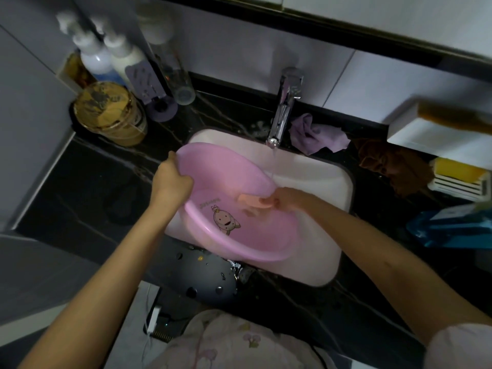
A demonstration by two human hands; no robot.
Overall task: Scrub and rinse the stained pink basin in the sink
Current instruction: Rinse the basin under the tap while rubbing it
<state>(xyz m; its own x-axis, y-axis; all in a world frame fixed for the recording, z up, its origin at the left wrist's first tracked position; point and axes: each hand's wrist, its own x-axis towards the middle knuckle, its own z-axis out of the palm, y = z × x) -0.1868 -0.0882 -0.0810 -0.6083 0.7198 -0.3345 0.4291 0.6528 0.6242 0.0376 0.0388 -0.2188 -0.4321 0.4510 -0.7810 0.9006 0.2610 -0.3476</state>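
Note:
A pink basin (226,177) with a cartoon print on its bottom is tilted over the white sink (319,179). My left hand (171,177) grips the basin's left rim. Inside the basin near its right rim, my right hand (286,199) holds a peach-coloured sponge (253,202) against the wall. From the chrome faucet (285,107) a thin stream of water (273,163) runs down onto the basin's far right edge, close to my right hand.
On the black counter stand a yellow jar (109,113) and pump bottles (106,57) at the back left. A purple cloth (316,134) and a brown cloth (394,166) lie right of the faucet. White soap trays (439,134) and a blue pack (452,225) are at the right.

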